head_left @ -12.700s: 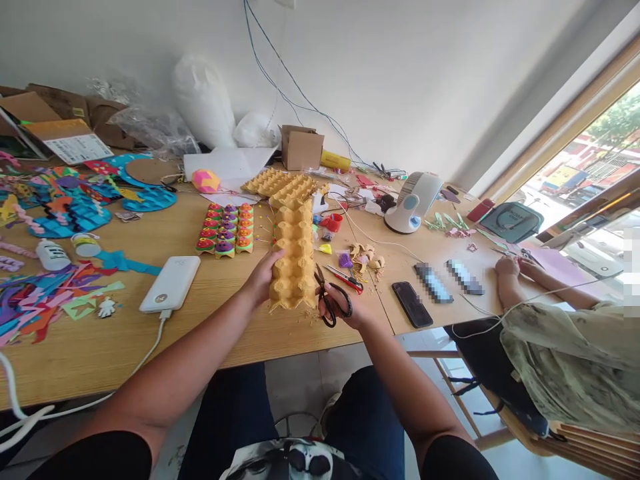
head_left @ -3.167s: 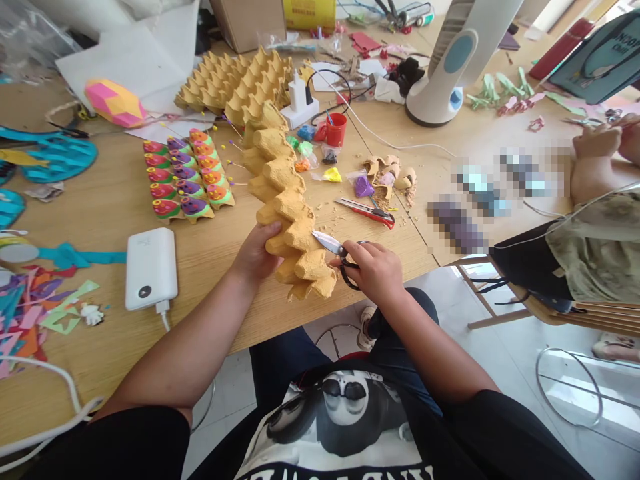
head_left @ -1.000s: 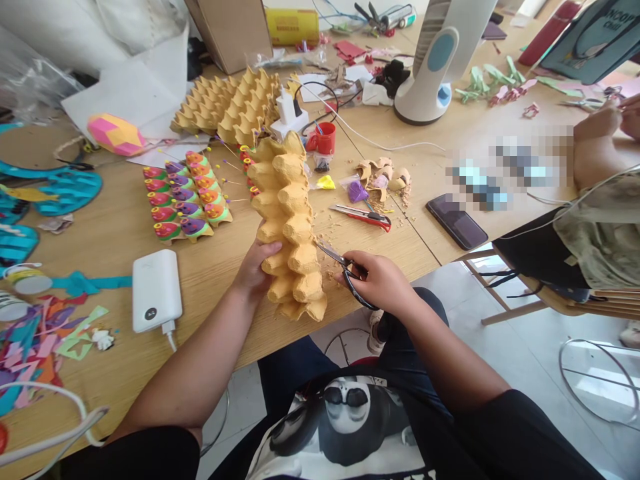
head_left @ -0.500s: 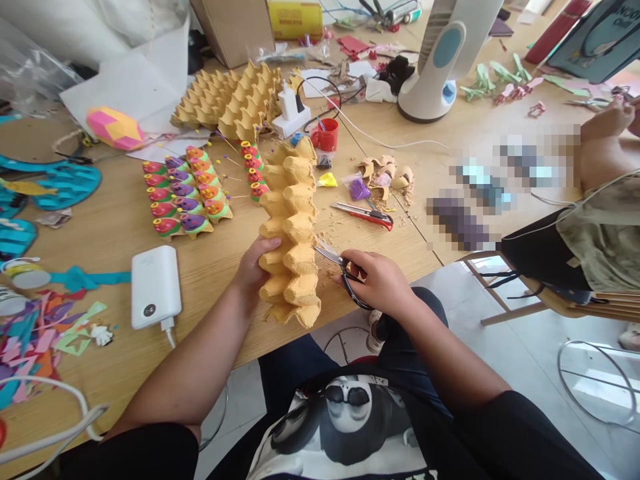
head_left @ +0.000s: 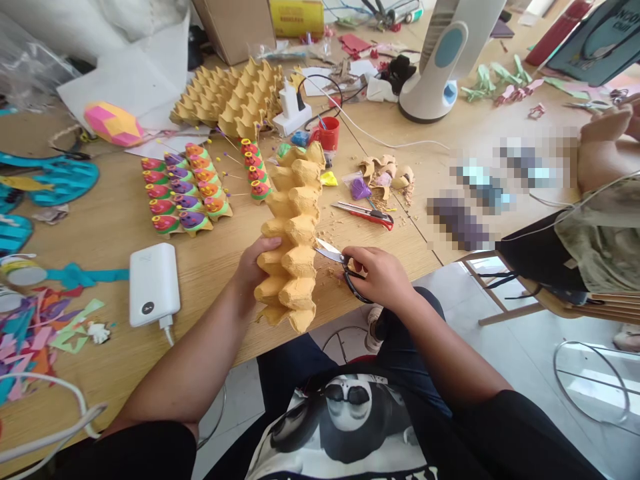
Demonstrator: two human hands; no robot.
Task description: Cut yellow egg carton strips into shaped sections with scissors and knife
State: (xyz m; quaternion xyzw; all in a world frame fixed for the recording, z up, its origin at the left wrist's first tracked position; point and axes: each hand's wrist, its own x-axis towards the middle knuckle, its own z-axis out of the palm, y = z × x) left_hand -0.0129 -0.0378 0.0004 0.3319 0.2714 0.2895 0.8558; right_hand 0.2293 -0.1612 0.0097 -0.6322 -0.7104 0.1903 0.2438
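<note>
My left hand (head_left: 256,265) grips a long yellow-brown piece of egg carton (head_left: 293,233) by its left side, thumb on the front and the other fingers hidden behind. The carton stands roughly upright above the table's front edge. In my right hand (head_left: 377,275) are black-handled scissors (head_left: 332,251), their blades slightly apart and the tips at the carton's right edge. Brown crumbs lie on the wood beneath the blades. A red utility knife (head_left: 367,215) and several cut carton cups (head_left: 385,172) rest beyond my right hand.
Painted carton cups (head_left: 183,190) stand in rows behind a white power bank (head_left: 155,283). More egg trays (head_left: 230,97), a power strip (head_left: 293,119), a red mug (head_left: 327,133) and a white fan-like appliance (head_left: 435,67) sit farther back. Another person's hand (head_left: 603,143) is at the right.
The carton has tilted a little, its top shifting right and its lower end left. The scissors' blades look slightly wider apart and remain at the carton's right edge.
</note>
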